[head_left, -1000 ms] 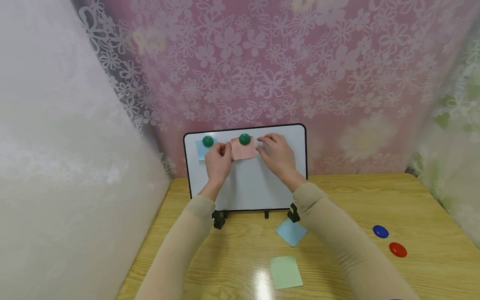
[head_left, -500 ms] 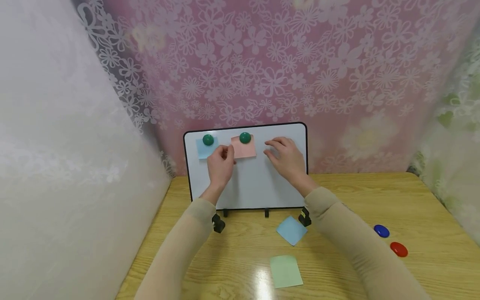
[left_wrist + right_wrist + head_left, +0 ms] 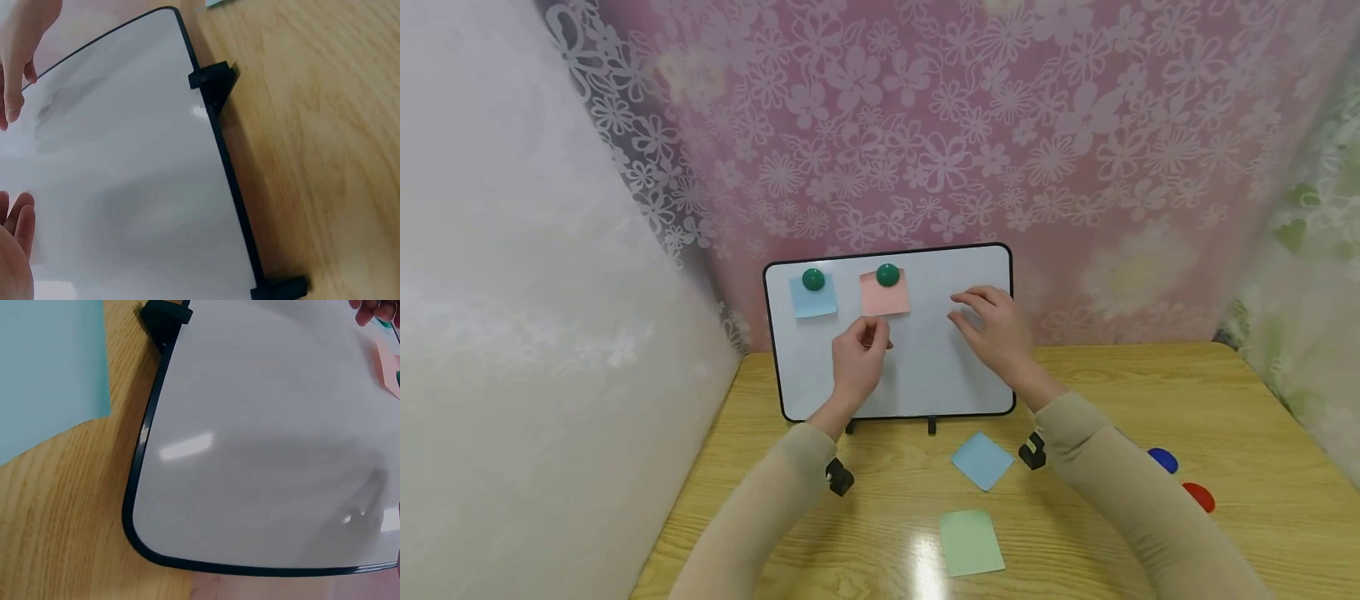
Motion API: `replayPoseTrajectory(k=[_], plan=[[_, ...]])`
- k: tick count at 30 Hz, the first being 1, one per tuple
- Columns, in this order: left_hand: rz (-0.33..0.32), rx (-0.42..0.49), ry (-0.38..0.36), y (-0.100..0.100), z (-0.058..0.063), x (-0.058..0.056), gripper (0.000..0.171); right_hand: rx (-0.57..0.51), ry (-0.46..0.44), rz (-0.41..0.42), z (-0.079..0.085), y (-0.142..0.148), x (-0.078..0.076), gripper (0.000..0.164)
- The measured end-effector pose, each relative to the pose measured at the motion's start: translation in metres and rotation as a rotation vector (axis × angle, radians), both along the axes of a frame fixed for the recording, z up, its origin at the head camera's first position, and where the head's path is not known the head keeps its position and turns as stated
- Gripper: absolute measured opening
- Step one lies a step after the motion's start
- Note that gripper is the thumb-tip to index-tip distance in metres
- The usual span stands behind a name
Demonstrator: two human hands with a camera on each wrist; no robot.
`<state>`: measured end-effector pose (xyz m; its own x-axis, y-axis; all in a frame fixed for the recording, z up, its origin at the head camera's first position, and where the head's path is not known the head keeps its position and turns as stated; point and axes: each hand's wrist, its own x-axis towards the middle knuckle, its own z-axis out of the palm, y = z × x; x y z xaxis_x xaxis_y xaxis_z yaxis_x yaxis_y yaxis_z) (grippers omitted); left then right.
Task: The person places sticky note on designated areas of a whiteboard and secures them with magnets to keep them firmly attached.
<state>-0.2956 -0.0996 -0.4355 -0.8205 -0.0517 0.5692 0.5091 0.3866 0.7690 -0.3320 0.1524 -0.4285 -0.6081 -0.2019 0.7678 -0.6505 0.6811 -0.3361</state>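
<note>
A white dry-erase board (image 3: 925, 379) with a black frame stands upright on the table. A light blue sticky note (image 3: 814, 305) is fixed at its upper left by a green round magnet (image 3: 813, 280). Beside it, a pink sticky note (image 3: 883, 300) hangs under another green magnet (image 3: 887, 275). My left hand (image 3: 857, 362) is just below the pink note, fingers loosely bent, with nothing visible in it. Before the board's right part is my right hand (image 3: 998, 335), fingers apart and holding nothing. In the left wrist view, both the left hand (image 3: 14, 256) and the right hand (image 3: 22, 47) appear partly.
On the wooden table lie a light blue sticky note (image 3: 982, 461) and a pale green one (image 3: 972, 543). Farther right are a blue magnet (image 3: 1163, 459) and a red magnet (image 3: 1200, 497), both partly behind the right sleeve. Small black feet (image 3: 932, 426) support the board.
My left hand has come down and slightly right from the notes, uncovering the blue one. My right hand has drawn away to the right from the pink note. Both notes stay in place.
</note>
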Motion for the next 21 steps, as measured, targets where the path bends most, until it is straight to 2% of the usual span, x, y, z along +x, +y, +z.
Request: replayPoseTrajectory(k=[13,21], plan=[[-0.111,0.055,-0.027,0.014,-0.026,0.021,0.031,-0.015,-0.120,0.038,-0.017,0.019,0.019,0.028],[-0.175,-0.015,-0.058,0.020,-0.042,0.033,0.033,-0.054,-0.096,0.080,-0.030,0.029,0.024,0.026]])
